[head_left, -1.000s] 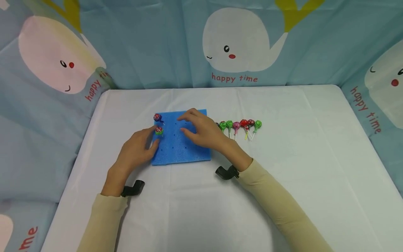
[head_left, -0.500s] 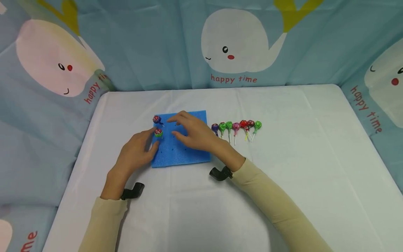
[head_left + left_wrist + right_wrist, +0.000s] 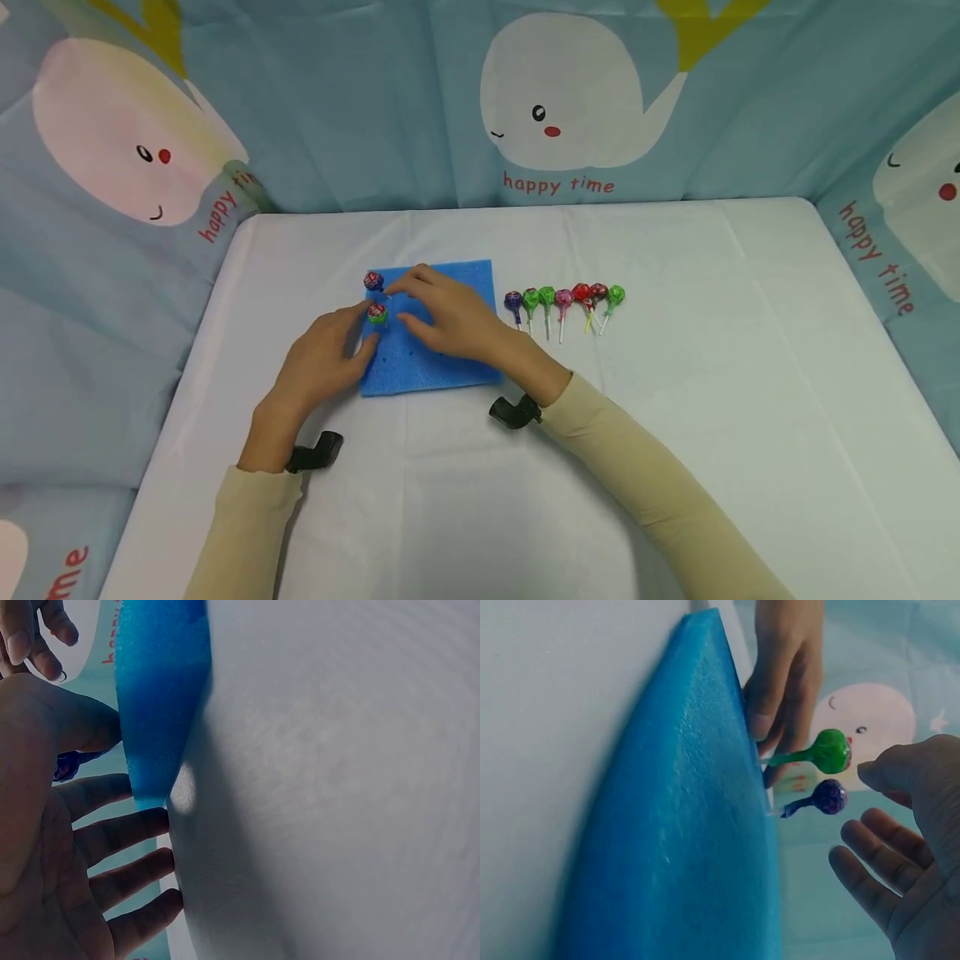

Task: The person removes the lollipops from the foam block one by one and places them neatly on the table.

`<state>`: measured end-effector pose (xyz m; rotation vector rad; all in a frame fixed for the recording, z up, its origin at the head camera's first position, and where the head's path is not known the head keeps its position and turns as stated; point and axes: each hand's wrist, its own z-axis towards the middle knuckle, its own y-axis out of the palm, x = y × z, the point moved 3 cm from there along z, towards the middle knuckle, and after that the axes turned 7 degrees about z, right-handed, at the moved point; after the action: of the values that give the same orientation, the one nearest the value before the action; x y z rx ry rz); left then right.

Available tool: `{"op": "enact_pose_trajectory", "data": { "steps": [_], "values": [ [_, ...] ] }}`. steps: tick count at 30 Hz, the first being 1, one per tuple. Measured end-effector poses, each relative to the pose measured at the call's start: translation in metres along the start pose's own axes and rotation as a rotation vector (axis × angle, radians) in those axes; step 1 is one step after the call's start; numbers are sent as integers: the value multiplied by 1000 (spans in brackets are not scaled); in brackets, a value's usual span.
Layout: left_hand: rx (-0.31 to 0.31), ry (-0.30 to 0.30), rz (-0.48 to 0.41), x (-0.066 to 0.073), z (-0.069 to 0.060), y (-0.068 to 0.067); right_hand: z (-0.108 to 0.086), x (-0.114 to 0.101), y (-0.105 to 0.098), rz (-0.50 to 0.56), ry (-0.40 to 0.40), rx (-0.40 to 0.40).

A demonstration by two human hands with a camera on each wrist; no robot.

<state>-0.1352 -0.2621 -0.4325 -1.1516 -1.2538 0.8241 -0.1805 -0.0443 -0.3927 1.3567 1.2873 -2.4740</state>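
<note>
A blue foam board [image 3: 427,379] with small holes lies on the table, left of its middle. Two lollipops stand stick-down along its left side: a purple one [image 3: 373,282] at the back corner and a green-and-red one [image 3: 377,314] nearer me. My left hand [image 3: 318,354] touches the board's left edge with thumb and fingers, fingers spread. Above the board my right hand [image 3: 450,317] hovers with thumb and fingers apart, holding nothing. The right wrist view shows its thumb close to the green lollipop head [image 3: 831,752], with a small gap between.
Several wrapped lollipops, among them a purple one [image 3: 513,302], a pink one [image 3: 563,302] and a green one [image 3: 616,297], lie in a row right of the board. White cloth [image 3: 675,350] covers the table. A blue whale-print curtain [image 3: 420,108] hangs around its back and sides.
My right hand has moved left over the board toward the two standing lollipops, uncovering the purple lollipop at the row's left end. My left hand has stayed at the board's edge.
</note>
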Motion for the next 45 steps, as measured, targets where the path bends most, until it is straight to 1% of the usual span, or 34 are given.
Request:
{"op": "enact_pose_trajectory", "data": {
  "steps": [7,13,19,25,30,37,41,45],
  "values": [
    [-13,3,-3,1,1,-1,4,-2,8,19,38,-27],
    [-9,-4,0,1,0,-3,8,-4,13,22,18,-26],
    [-17,-16,-7,0,0,-1,11,-5,19,35,11,-49],
    [-15,-11,-13,1,-2,0,12,-6,27,63,-7,-55],
    [-3,-10,-16,1,-2,-1,14,-7,31,68,-24,-28],
    [-9,-11,-16,0,-2,-2,13,-7,36,31,-23,-9],
    [3,-2,-15,0,-1,-2,13,-7,38,22,-5,6],
    [2,-6,-13,0,0,-2,14,-7,38,44,21,15]
  ]
}}
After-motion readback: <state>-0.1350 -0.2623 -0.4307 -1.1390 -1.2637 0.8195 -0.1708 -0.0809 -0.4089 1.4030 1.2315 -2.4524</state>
